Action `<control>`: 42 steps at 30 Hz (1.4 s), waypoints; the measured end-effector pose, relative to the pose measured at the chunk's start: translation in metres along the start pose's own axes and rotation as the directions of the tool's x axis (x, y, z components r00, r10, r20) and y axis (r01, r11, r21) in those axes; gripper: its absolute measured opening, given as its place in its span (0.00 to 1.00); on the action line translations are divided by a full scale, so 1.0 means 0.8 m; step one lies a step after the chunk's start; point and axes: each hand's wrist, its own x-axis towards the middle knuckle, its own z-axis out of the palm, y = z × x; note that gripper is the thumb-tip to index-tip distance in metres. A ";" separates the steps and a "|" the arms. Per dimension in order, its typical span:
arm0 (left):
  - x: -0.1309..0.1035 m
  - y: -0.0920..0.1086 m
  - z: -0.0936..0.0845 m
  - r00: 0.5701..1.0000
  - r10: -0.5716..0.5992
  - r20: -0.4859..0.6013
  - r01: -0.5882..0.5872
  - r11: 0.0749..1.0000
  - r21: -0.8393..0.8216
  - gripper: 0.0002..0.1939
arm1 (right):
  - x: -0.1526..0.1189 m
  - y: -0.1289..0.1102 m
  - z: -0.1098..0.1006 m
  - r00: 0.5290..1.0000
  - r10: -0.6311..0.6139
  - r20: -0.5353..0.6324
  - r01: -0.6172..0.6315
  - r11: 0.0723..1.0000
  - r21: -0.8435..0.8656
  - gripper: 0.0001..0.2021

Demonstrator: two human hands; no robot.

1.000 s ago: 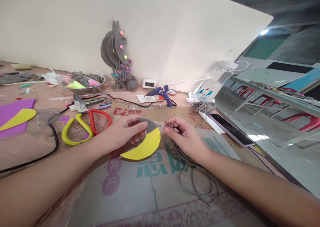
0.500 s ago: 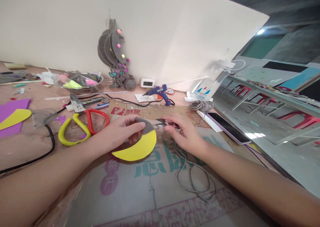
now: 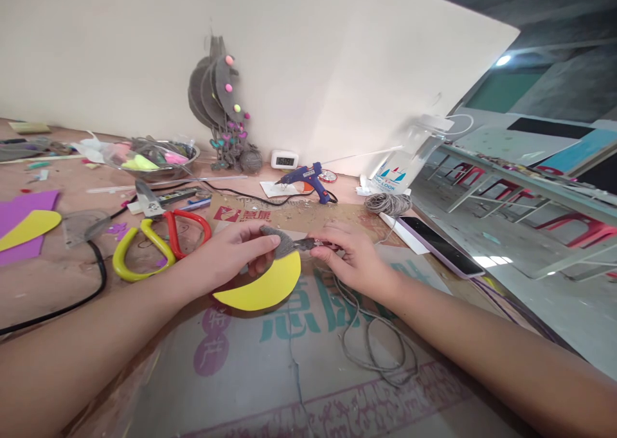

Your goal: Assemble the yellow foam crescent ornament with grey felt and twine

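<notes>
My left hand [image 3: 248, 245] pinches a yellow crescent-shaped foam piece [image 3: 263, 288] by its upper end, which is wrapped in grey yarn [image 3: 284, 244]. The yellow part curves below my fingers, above the cardboard. My right hand [image 3: 349, 251] is closed around small scissors [image 3: 304, 244], mostly hidden in the fingers. Their metal blades meet the right edge of the yarn wrap; whether yarn lies between them is too small to tell. Loose loops of grey yarn [image 3: 378, 354] lie on the covered cardboard below my right hand.
A blue glue gun [image 3: 308, 179] rests behind my hands, near a grey yarn bundle [image 3: 388, 204] and a phone [image 3: 441, 245]. Yellow-handled [image 3: 142, 258] and red-handled tools [image 3: 187, 232] lie left. A water bottle [image 3: 409, 155] and grey decorated craft [image 3: 216, 103] stand behind.
My right hand has shifted slightly left, bringing the scissors' blades up to the grey yarn wrap. The blades showed apart before. My left hand and the yellow piece have barely moved.
</notes>
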 end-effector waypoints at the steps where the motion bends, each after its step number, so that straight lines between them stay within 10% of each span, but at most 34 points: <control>1: 0.000 0.000 0.000 1.000 -0.004 0.002 0.004 1.000 -0.005 0.11 | 0.000 0.000 0.000 1.000 -0.002 0.002 0.002 1.000 0.003 0.11; 42: 0.001 -0.003 0.001 0.999 0.024 0.026 -0.025 1.000 0.017 0.12 | -0.006 -0.006 0.001 0.997 0.010 -0.078 -0.007 1.000 0.028 0.11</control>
